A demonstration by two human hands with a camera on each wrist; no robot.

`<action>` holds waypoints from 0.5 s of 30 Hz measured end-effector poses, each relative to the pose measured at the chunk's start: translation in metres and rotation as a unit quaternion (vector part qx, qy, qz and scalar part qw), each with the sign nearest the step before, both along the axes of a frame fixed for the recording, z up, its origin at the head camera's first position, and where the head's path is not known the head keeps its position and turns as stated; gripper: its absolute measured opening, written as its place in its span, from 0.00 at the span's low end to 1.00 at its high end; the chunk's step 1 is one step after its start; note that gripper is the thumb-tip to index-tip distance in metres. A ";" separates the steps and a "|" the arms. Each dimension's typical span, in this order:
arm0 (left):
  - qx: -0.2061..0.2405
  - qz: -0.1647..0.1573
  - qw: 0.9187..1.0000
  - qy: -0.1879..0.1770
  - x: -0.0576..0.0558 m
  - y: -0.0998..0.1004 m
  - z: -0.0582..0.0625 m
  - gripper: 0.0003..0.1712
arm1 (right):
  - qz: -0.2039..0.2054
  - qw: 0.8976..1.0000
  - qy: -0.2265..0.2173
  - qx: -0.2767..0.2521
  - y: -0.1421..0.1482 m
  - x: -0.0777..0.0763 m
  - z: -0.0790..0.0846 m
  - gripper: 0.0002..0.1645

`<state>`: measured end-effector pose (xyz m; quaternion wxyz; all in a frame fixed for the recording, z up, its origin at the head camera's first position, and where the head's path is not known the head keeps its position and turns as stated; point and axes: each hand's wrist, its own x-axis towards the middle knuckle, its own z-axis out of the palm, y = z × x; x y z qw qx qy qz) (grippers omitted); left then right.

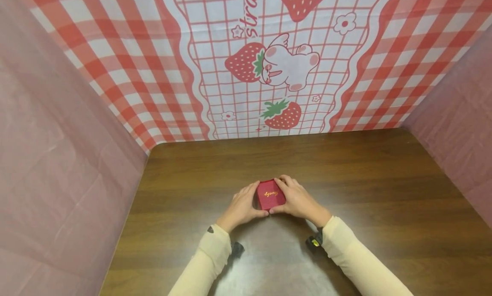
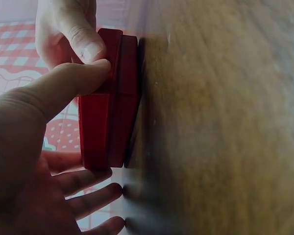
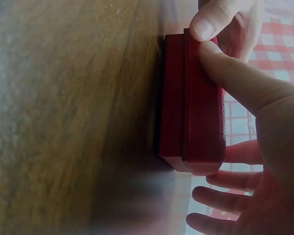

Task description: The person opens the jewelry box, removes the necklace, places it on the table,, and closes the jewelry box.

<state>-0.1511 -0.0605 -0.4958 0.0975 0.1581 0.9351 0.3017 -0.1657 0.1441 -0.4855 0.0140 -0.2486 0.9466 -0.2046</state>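
Note:
A small red gift box (image 1: pixel 270 195) with gold lettering on its lid rests on the wooden table between both hands. The left hand (image 1: pixel 241 207) grips it from the left, thumb at the near side and fingertips at the far side. From the right, the right hand (image 1: pixel 300 203) holds it the same way, and the two thumbs nearly meet at the near edge. In the left wrist view the lid (image 2: pixel 95 122) overlaps a slightly narrower base (image 2: pixel 129 78). The right wrist view shows the base (image 3: pixel 174 98) close against the table, with the lower fingers spread beside the box.
The brown wooden table (image 1: pixel 184 168) extends around the hands. Behind it hangs a red checked cloth (image 1: pixel 127 65) with strawberry prints. Pink curtains (image 1: pixel 57 159) stand at the left and right. Dark wrist cameras (image 1: pixel 314 242) sit under the cream sleeves (image 1: pixel 355 253).

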 end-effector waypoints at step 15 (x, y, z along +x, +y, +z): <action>-0.003 -0.011 1.000 -0.008 -0.001 0.001 0.003 0.55 | 0.038 0.999 -0.019 0.019 0.000 -0.002 0.004 0.60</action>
